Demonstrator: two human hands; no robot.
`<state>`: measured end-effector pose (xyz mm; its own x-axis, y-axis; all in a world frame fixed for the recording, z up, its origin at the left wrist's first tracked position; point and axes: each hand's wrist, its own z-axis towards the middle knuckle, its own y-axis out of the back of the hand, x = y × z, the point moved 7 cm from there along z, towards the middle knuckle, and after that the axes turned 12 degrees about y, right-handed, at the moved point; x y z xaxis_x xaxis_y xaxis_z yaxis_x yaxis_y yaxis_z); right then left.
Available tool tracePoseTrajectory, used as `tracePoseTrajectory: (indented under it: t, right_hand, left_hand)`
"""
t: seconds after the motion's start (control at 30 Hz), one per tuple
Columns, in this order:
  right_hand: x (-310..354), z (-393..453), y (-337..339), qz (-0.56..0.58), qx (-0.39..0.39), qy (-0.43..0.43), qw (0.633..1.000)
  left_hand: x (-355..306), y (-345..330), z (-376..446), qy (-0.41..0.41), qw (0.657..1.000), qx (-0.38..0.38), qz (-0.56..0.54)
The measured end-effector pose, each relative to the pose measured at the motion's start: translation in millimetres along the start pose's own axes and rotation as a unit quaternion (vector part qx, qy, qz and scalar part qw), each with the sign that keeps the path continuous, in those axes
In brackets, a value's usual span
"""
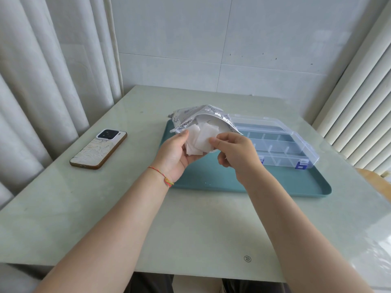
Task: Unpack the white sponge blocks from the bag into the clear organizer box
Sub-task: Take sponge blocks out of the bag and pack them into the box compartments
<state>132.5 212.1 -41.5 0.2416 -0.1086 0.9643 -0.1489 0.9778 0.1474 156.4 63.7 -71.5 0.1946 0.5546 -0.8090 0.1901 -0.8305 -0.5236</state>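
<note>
A silvery foil bag [190, 116] is held tilted above the teal tray [296, 187], its mouth facing me. Several white sponge blocks [201, 138] spill out of the mouth. My left hand [173, 153] grips the bag's lower edge and cups the blocks from underneath. My right hand [234, 151] pinches one white block at the front of the pile between thumb and fingers. The clear organizer box [281, 142] lies open on the tray just right of my hands, its compartments showing no blocks; my right hand hides its near left corner.
A phone [98, 149] in a pale textured case lies face down on the table to the left. The table's near edge [190, 271] is close to my body. Curtains hang at left, a radiator at right, and a wooden chair edge [378, 180] shows at far right.
</note>
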Motion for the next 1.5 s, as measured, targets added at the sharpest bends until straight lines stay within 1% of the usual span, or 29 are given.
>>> tracePoseTrajectory:
  t: [0.07, 0.13, 0.2, 0.27, 0.33, 0.43, 0.5, 0.53, 0.6, 0.63, 0.67, 0.73, 0.8, 0.83, 0.9, 0.97, 1.07, 1.13, 1.3, 1.4, 1.5]
  right_hand:
    - [4, 2, 5, 0.021, 0.004, 0.008, 1.000]
    - [9, 2, 6, 0.023, 0.045, 0.020, 0.998]
    - [11, -1, 1, -0.018, 0.100, 0.034, 0.994]
    - [11, -4, -3, -0.070, 0.125, 0.040, 0.989]
    - [9, -4, -4, -0.093, 0.119, 0.038, 0.988]
    - [5, -1, 0, -0.110, 0.081, 0.035, 0.990]
    - [3, 1, 0, -0.165, 0.072, 0.043, 0.983]
    - [3, 1, 0, -0.214, 0.073, 0.060, 0.972]
    - [10, 2, 1, -0.319, 0.070, 0.121, 0.938]
    - [16, 1, 2, -0.347, 0.065, 0.157, 0.922]
    - [21, -1, 0, -0.351, 0.073, 0.187, 0.915]
    - [26, -6, -11, -0.354, 0.130, 0.225, 0.899]
    - [21, -10, -24, -0.408, 0.174, 0.248, 0.861]
    - [18, -12, -29, -0.432, 0.175, 0.259, 0.846]
    - [15, -12, -33, -0.457, 0.165, 0.270, 0.831]
    - [14, -11, -32, -0.455, 0.166, 0.262, 0.835]
    - [13, -10, -28, -0.427, 0.183, 0.241, 0.852]
    - [12, -10, -27, -0.415, 0.196, 0.235, 0.857]
    - [8, -11, -30, -0.377, 0.204, 0.215, 0.877]
    - [9, -11, -30, -0.396, 0.188, 0.230, 0.869]
    - [12, -8, -26, -0.405, 0.166, 0.247, 0.864]
  left_hand:
    - [0, 2, -1, 0.010, 1.000, -0.010, -0.002]
    - [3, 1, -2, 0.038, 0.999, -0.006, 0.021]
    - [8, -3, -4, 0.070, 0.996, 0.012, 0.058]
    - [12, -9, -7, 0.090, 0.992, 0.037, 0.081]
    - [13, -12, -7, 0.097, 0.990, 0.058, 0.085]
    - [12, -14, -7, 0.090, 0.989, 0.066, 0.098]
    - [11, -14, -8, 0.074, 0.990, 0.059, 0.109]
    - [11, -14, -8, 0.066, 0.990, 0.052, 0.112]
    - [10, -11, -8, 0.056, 0.992, 0.037, 0.109]
    - [10, -11, -8, 0.054, 0.992, 0.034, 0.106]
    - [9, -11, -9, 0.056, 0.993, 0.036, 0.102]
    - [10, -13, -10, 0.064, 0.993, 0.046, 0.092]
    - [10, -15, -12, 0.061, 0.992, 0.051, 0.095]
    - [10, -16, -13, 0.056, 0.992, 0.053, 0.103]
    - [10, -16, -12, 0.050, 0.990, 0.055, 0.116]
    - [10, -16, -11, 0.051, 0.989, 0.053, 0.127]
    - [11, -15, -11, 0.057, 0.988, 0.047, 0.137]
    - [12, -13, -10, 0.062, 0.988, 0.040, 0.138]
    - [13, -14, -11, 0.078, 0.991, 0.039, 0.102]
    - [13, -14, -12, 0.086, 0.991, 0.041, 0.094]
    - [14, -10, -10, 0.111, 0.991, 0.042, 0.062]
